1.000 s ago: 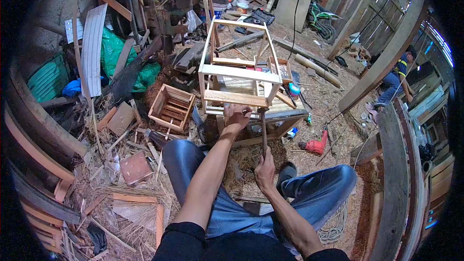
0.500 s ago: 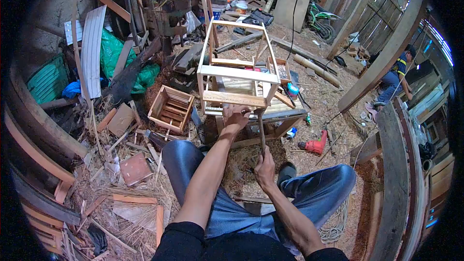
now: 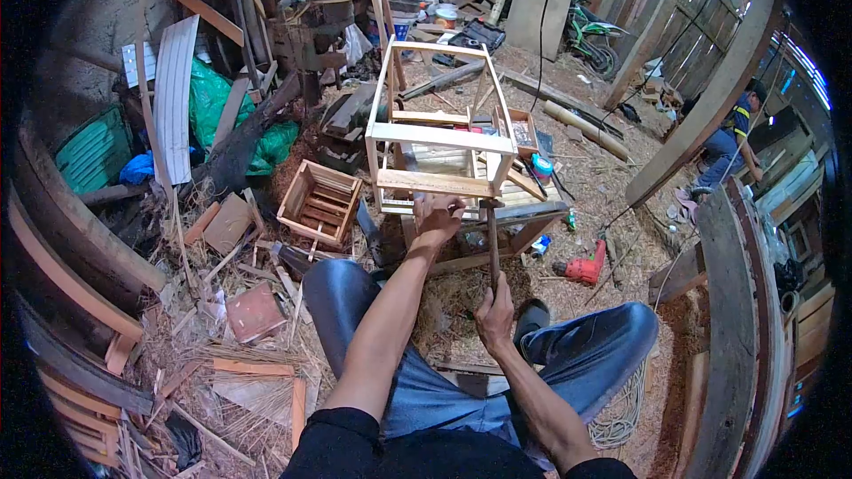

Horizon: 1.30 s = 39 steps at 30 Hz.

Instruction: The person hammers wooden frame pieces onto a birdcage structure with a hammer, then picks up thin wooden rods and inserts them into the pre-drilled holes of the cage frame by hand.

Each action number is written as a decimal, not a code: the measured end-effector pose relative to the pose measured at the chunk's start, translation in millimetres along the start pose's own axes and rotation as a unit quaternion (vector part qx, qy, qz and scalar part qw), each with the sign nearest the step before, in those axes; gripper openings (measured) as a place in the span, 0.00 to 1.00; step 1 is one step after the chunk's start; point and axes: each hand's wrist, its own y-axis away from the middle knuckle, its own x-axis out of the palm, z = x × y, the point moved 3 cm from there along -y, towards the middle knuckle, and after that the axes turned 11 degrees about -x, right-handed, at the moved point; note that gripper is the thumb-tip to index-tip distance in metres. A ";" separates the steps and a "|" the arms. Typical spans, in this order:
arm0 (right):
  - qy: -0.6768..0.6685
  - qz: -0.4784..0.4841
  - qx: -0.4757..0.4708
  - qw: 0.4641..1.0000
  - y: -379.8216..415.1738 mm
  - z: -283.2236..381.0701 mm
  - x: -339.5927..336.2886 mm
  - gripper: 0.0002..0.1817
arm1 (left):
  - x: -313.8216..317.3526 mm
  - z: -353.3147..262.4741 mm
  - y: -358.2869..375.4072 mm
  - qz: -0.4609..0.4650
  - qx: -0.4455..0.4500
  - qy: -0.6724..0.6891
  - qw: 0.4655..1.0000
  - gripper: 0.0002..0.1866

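Since the earlier frame, the hammer (image 3: 491,239) had been swung slightly toward upright, its head brought up against the near lower rail of the wooden frame (image 3: 439,137); the right hand (image 3: 494,315) had shifted a little lower and rightward with it. Left hand (image 3: 437,215) was kept on the rail, barely moved.

Right hand was seen closed around the bottom of the hammer's handle, above the lap. Left hand was pressed against the near rail, fingers curled over its edge; a nail between them could not be made out. Hands were held apart, left ahead of and above right.

Frame was noted directly beyond the left hand: an open box of pale slats, stood upright on a low wooden bench (image 3: 497,231). Blue-capped can (image 3: 540,166) was seen on the bench, right of the frame.

Left of the left hand, a small slatted crate (image 3: 319,205) was noted on the littered floor, with offcuts and shavings about it. Right of the right hand, a red power drill (image 3: 587,266) was seen lying on the sawdust. Well beyond to the right, another person (image 3: 729,137) was crouched by a timber post.
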 end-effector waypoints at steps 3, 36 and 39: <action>-0.020 -0.014 -0.019 1.000 -2.2 -4.5 5.8 0.24 | -1.1 -2.2 0.0 0.005 -0.015 -0.008 1.000 0.04; 0.001 -0.049 -0.032 0.998 13.1 -25.0 -1.7 0.27 | -12.8 -11.5 -0.9 0.078 -0.035 -0.026 0.996 0.10; 0.039 -0.136 -0.047 0.989 -37.2 -29.3 -24.5 0.26 | 2.7 -6.2 -8.1 0.093 0.007 -0.055 0.994 0.12</action>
